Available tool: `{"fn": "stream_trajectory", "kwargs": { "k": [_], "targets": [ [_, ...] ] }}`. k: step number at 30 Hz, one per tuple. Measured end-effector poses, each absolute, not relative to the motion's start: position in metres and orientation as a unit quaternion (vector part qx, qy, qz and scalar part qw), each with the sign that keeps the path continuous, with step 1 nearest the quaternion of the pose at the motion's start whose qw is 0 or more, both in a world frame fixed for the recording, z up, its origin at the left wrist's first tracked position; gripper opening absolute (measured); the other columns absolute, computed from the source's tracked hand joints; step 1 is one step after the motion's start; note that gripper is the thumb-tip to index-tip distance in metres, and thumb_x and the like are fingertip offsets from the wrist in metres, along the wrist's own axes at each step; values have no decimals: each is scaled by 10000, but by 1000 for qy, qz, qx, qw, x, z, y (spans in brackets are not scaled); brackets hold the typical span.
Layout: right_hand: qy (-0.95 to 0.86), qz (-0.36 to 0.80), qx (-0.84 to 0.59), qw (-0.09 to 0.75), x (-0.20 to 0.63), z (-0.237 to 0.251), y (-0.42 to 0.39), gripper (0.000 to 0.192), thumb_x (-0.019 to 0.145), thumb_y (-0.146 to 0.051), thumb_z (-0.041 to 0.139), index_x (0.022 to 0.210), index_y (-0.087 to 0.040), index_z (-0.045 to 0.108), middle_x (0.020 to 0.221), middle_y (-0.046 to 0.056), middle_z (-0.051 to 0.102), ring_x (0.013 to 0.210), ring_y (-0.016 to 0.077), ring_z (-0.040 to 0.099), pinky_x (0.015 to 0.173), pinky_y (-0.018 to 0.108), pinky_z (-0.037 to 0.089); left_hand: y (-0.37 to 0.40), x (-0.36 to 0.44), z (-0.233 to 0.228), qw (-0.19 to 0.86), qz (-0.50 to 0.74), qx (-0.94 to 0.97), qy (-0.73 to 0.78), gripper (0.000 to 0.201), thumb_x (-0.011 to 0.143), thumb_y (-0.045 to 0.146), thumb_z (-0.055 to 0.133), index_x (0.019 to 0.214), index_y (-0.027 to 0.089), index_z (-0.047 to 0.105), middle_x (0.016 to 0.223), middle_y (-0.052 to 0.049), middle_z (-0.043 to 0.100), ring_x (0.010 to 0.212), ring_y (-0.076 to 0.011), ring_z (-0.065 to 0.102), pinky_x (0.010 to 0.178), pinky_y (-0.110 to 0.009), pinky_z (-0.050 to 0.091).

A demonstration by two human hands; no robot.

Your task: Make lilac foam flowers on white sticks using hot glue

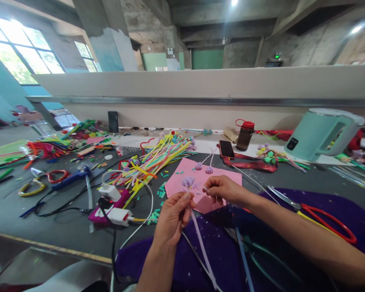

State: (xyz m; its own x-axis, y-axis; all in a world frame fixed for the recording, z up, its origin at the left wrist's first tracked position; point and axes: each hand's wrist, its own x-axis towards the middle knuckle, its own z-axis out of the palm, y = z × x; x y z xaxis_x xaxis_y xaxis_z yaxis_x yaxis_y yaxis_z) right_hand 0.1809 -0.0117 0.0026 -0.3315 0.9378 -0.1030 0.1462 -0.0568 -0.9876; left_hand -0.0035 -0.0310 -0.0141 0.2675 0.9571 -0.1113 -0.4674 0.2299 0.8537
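Note:
My left hand [173, 217] pinches a lilac pipe-cleaner flower [187, 182] just under its looped petals. Its pale lilac stem [200, 239] hangs down from my fingers over dark purple cloth. To the right of the flower, apart from it, my right hand [220, 190] is closed with thumb and forefinger together. A tiny pale bit shows at those fingertips, too small to name. Beneath both hands lies a pink sheet [176, 174]. Two small purple flower pieces, one of them a curled purple bloom [209, 169], rest on its far part.
Left of the sheet are scattered green bits [161, 192], a purple power strip [100, 211] with cables, a blue glue gun [71, 178] and piled pipe-cleaner stems [158, 156]. Red-handled scissors [325, 219] lie right; behind are a phone [226, 149], a bottle [245, 136] and a kettle [310, 134].

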Motion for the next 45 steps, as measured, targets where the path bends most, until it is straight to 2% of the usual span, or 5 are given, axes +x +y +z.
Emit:
{"fn": "stream_trajectory", "kwargs": {
  "k": [12, 26, 31, 39, 45],
  "targets": [
    [-620, 531, -441, 373, 184, 22, -59, 122, 748, -261, 582, 702, -148, 585, 509, -58, 500, 412, 52, 456, 364, 137, 319, -29, 21, -5, 784, 414, 344, 308, 223, 604, 274, 733, 705, 98, 639, 483, 7, 617, 230, 12, 342, 232, -81, 221],
    [-608, 498, -442, 432, 201, 23, -47, 94, 683, -190, 570, 602, -145, 553, 518, -55, 501, 424, 60, 475, 413, 162, 365, -26, 40, -7, 732, 433, 390, 353, 280, 601, 342, 734, 560, 105, 590, 350, 65, 467, 227, 10, 307, 243, -91, 205],
    [-640, 464, -458, 406, 201, 15, -45, 79, 690, -172, 548, 615, -152, 563, 508, -54, 508, 418, 63, 469, 402, 160, 342, -27, 40, -12, 687, 453, 429, 372, 252, 621, 335, 726, 627, 111, 612, 534, 12, 615, 267, -8, 389, 257, -119, 227],
    [-707, 248, -462, 475, 199, 13, -48, 86, 715, -130, 569, 674, -167, 635, 657, -14, 605, 567, 89, 513, 507, 182, 372, -27, 42, -12, 682, 440, 446, 376, 284, 657, 364, 696, 586, 110, 591, 418, 37, 523, 278, -4, 336, 292, -121, 215],
    [-683, 295, -466, 478, 194, 10, -47, 75, 755, -223, 592, 730, -166, 635, 625, -23, 597, 520, 82, 506, 485, 181, 377, -28, 43, -14, 682, 439, 458, 364, 292, 673, 381, 681, 594, 120, 577, 335, 56, 459, 270, -12, 327, 296, -115, 208]
  ]
}}
